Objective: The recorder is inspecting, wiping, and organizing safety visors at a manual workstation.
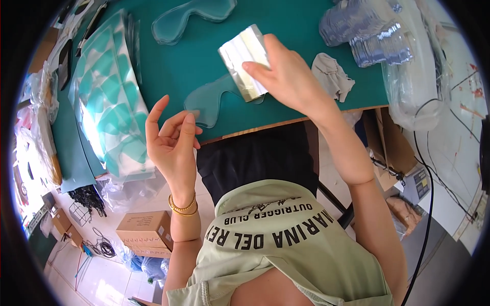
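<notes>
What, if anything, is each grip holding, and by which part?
The right grip holds a white rectangular block by its right side. Whether the left grip pinches the clear goggle-shaped sheet cannot be told.

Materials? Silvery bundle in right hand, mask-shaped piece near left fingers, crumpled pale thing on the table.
Silvery bundle in the right hand: possibly foil or metallised film; bright, streaky sheen.
Mask-shaped piece: likely clear, glossy plastic; green tabletop shows through.
Crumpled pale thing: probably cloth, matte; soft folds, though paper isn't ruled out.
</notes>
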Motion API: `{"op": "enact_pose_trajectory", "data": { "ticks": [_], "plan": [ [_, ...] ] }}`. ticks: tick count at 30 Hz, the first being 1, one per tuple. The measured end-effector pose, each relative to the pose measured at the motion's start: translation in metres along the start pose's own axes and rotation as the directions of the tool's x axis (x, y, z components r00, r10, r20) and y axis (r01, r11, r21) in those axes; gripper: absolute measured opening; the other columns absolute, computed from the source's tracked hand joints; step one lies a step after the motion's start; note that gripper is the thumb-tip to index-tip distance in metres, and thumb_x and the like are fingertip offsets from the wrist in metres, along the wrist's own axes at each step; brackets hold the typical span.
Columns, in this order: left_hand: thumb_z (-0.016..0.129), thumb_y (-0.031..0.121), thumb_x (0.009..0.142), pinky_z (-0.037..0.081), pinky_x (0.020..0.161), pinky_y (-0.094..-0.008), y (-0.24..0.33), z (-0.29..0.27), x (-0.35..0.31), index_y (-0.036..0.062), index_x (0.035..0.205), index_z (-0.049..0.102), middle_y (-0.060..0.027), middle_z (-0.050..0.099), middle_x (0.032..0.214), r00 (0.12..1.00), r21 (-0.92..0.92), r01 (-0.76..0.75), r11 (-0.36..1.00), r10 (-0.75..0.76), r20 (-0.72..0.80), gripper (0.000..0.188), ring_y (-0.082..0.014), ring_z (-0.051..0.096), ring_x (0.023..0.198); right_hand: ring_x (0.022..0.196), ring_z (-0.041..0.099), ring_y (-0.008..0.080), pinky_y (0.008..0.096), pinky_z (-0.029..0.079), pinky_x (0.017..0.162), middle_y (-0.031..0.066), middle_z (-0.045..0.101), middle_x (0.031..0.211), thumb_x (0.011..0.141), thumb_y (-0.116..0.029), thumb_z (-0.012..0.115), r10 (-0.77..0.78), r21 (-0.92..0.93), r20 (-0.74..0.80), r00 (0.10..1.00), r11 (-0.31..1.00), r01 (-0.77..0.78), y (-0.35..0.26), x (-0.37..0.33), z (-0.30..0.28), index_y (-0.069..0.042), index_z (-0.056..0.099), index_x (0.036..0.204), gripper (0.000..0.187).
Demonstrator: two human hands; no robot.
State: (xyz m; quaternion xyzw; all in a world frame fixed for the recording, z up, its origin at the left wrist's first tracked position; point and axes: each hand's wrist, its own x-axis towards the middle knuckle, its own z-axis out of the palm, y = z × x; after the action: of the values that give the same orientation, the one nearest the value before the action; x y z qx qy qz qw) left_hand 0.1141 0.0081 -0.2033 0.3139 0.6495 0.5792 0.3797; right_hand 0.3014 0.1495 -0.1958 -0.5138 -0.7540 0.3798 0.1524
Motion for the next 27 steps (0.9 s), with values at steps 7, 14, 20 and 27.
{"op": "enact_pose_trajectory", "data": {
  "ticks": [7,14,20,27],
  "plan": [
    [0.065,0.003,0.094,0.045,0.051,-0.0165,-0.003,-0.010,-0.001,-0.0025,0.135,0.048,-0.0114,0.073,0.097,0.999,0.006,0.043,0.999,-0.043,-0.001,0.045,-0.0063,0.062,0.069,0.066,0.063,0.0395,0.0438,0.047,0.059,0.0251,0.062,0.075,0.094,-0.030,0.066,-0.230,-0.054,0.068,0.971,0.971,0.234,-0.015,0.016,0.026,0.003,0.044,0.093,0.040],
    [0.064,0.003,0.094,0.047,0.055,-0.0168,-0.004,-0.012,-0.005,-0.0021,0.137,0.048,-0.0086,0.073,0.098,0.996,0.033,0.089,0.995,-0.089,0.000,0.045,-0.0057,0.062,0.071,0.071,0.067,0.0374,0.0435,0.050,0.063,0.0231,0.065,0.078,0.094,-0.029,0.065,-0.103,-0.089,0.107,0.989,0.990,0.113,-0.016,0.024,0.006,0.004,0.045,0.097,0.039],
    [0.062,0.003,0.095,0.048,0.057,-0.0172,-0.004,-0.012,-0.004,-0.0015,0.137,0.048,-0.0079,0.072,0.099,0.993,0.038,0.116,0.993,-0.117,0.029,0.045,-0.0052,0.062,0.073,0.070,0.064,0.0451,0.0477,0.049,0.065,0.0284,0.064,0.078,0.094,-0.028,0.063,-0.199,-0.048,0.184,0.963,0.976,0.211,-0.040,0.012,0.040,0.005,0.043,0.099,0.039],
    [0.063,0.003,0.094,0.048,0.057,-0.0177,-0.007,-0.013,-0.005,-0.0014,0.137,0.049,-0.0070,0.072,0.099,0.991,0.038,0.133,0.990,-0.134,0.011,0.045,-0.0053,0.061,0.073,0.074,0.067,0.0384,0.0434,0.050,0.065,0.0245,0.066,0.080,0.095,-0.031,0.064,-0.203,-0.089,0.136,0.970,0.972,0.216,-0.029,0.028,0.019,0.003,0.045,0.095,0.039]
  ]
}}
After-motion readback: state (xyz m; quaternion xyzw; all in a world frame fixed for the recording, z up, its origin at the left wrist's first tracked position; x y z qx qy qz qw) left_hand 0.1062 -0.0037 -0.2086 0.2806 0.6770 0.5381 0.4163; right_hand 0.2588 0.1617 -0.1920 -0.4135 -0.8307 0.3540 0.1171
